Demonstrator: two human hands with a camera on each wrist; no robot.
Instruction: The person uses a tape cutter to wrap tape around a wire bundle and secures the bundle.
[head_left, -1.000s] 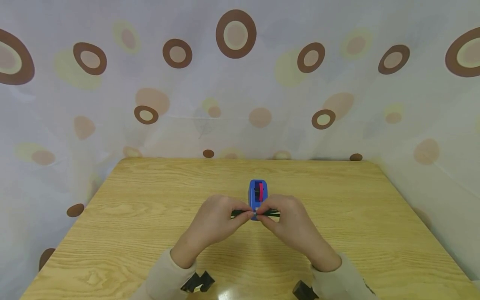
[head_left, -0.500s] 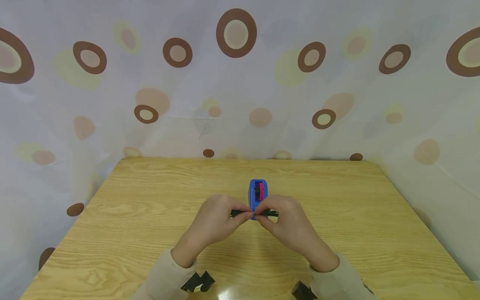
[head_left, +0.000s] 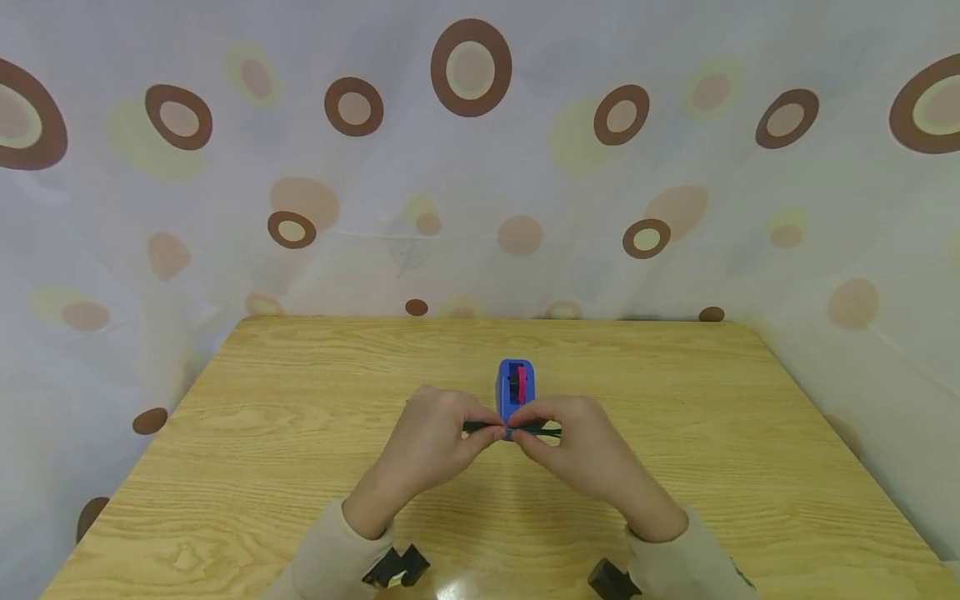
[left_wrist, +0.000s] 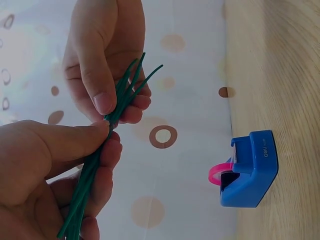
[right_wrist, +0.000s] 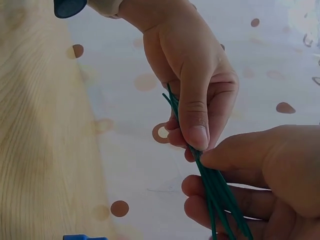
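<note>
A bundle of thin dark green strands point(left_wrist: 86, 190) is stretched between both hands. My left hand point(head_left: 438, 437) pinches it near the middle with thumb and fingertips, its other fingers curled along the strands. Right beside that grip, my right hand point(head_left: 581, 442) pinches the same bundle, thumb tip close to the left thumb. Beyond the right thumb the loose ends fan out in the left wrist view. A small greyish patch shows on the strands between the two thumbs. Behind the hands stands a blue tape dispenser point(left_wrist: 257, 170) with a pink wheel point(left_wrist: 220, 173); the hands partly cover its near end in the head view.
The dispenser stands on a wooden table point(head_left: 337, 358). A pale curtain point(head_left: 480, 167) with brown and peach circles hangs behind and at both sides. Dark wrist mounts point(head_left: 395, 567) sit at the light sleeves point(head_left: 337, 546).
Both hands stay over the dispenser's near end. The right hand shifts slightly, and the strand ends beside it draw together and then spread a little.
</note>
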